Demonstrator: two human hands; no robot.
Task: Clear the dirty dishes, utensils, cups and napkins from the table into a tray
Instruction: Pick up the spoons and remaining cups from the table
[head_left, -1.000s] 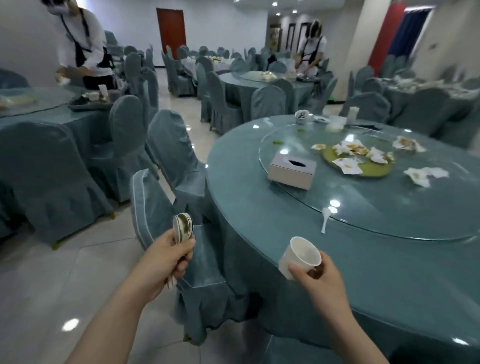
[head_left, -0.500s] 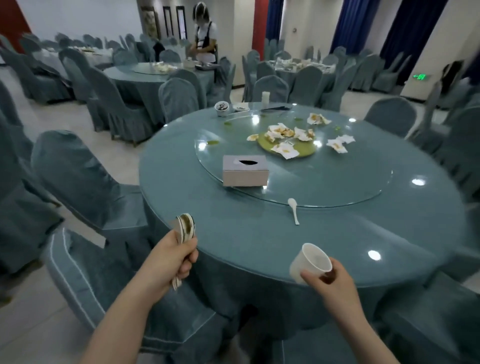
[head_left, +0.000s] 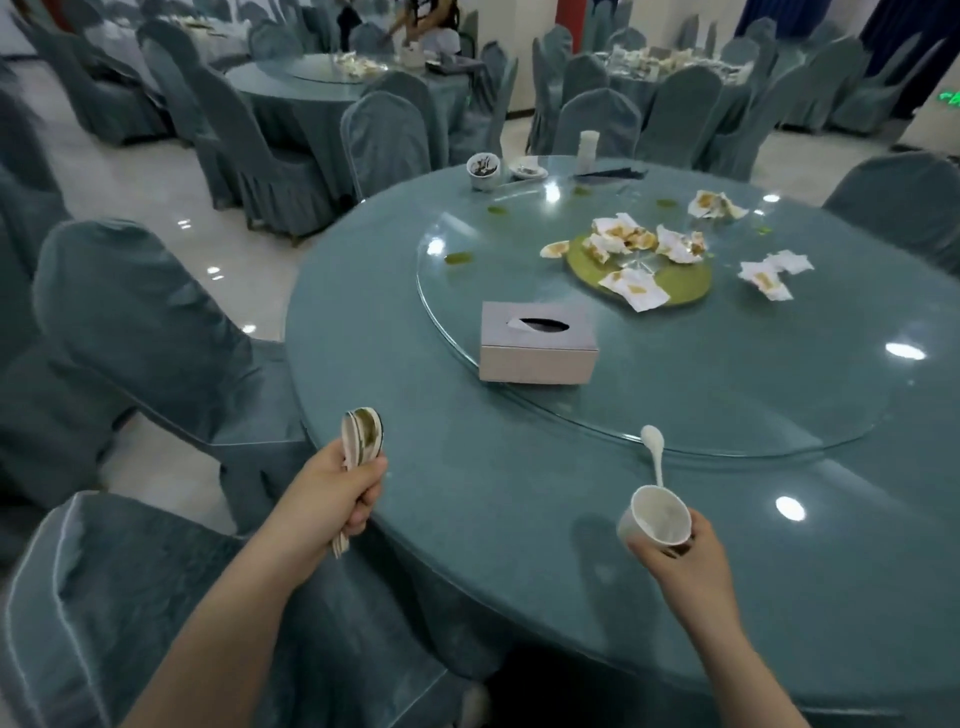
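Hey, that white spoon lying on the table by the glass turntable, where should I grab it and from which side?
Probably pinch the white spoon by its handle, coming from the near side. The handle points toward the near table edge, ending just beyond the cup in the right hand, while the bowl lies at the turntable rim.

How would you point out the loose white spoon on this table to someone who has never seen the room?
Start at the big round table with the glass turntable on top. At the turntable's near edge, just beyond the white cup in the right hand, lies a white spoon. It lies alone and looks clean, unlike the stained spoons bunched in the left hand.
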